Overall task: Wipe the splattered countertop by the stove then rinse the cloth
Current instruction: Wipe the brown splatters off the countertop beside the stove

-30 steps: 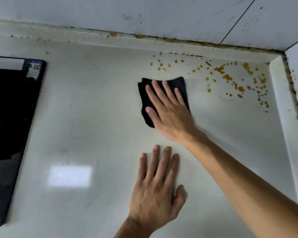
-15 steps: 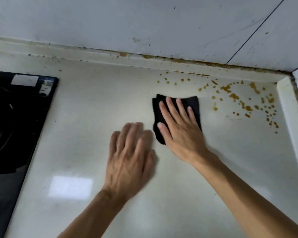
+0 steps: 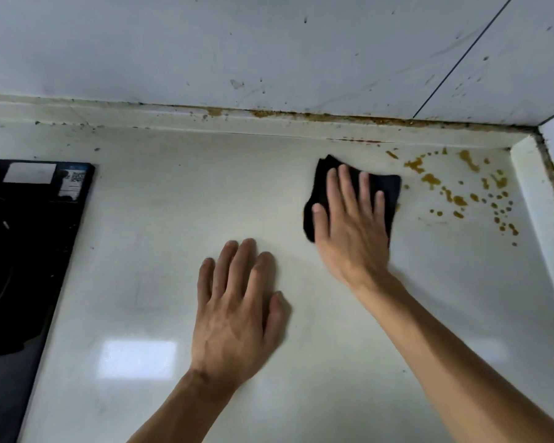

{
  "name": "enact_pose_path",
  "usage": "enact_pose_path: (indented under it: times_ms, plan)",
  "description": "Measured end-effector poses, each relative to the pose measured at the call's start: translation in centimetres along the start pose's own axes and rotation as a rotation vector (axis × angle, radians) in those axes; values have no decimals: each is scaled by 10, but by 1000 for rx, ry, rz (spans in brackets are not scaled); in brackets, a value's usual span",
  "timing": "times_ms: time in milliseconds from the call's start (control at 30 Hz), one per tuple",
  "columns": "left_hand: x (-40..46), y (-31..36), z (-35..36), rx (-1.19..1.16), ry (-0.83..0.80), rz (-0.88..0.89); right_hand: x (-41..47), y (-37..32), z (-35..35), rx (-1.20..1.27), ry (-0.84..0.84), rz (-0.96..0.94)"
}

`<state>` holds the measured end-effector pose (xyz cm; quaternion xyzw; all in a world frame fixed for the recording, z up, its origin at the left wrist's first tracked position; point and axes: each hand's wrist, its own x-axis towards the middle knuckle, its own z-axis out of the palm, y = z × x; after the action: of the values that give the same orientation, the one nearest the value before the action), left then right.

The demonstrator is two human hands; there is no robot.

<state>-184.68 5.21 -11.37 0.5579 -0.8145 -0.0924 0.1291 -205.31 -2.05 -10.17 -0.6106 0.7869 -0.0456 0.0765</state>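
White countertop [image 3: 147, 235] — right hand [image 3: 352, 231] flat on black cloth [image 3: 387, 190], left hand [image 3: 237, 314] spread beside.

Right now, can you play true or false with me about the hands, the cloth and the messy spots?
1. The right hand lies flat on the black cloth. True.
2. The left hand is holding the cloth. False: it rests bare on the countertop, apart from the cloth.
3. The brown spots are to the right of the cloth, near the corner. True.
4. The stove sits right beside the spots. False: it is far off at the left edge.
5. All the spots are wiped away. False: many remain.
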Motion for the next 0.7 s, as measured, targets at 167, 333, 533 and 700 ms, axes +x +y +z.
enact_pose_path:
  times_ms: [167, 333, 533, 700]
  plan:
    - [0, -4, 3, 1, -2, 14, 44, -2, -3, 6, -38, -223]
    - [-1, -5, 2, -8, -16, 7, 58, 31, -6, 16, 14, -22]
    - [0, -3, 2, 0, -16, -1, 23, 12, -2, 23, 61, 167]
    - [0, -3, 2, 3, -1, 3, 47, 32, -9, 32, -18, -118]
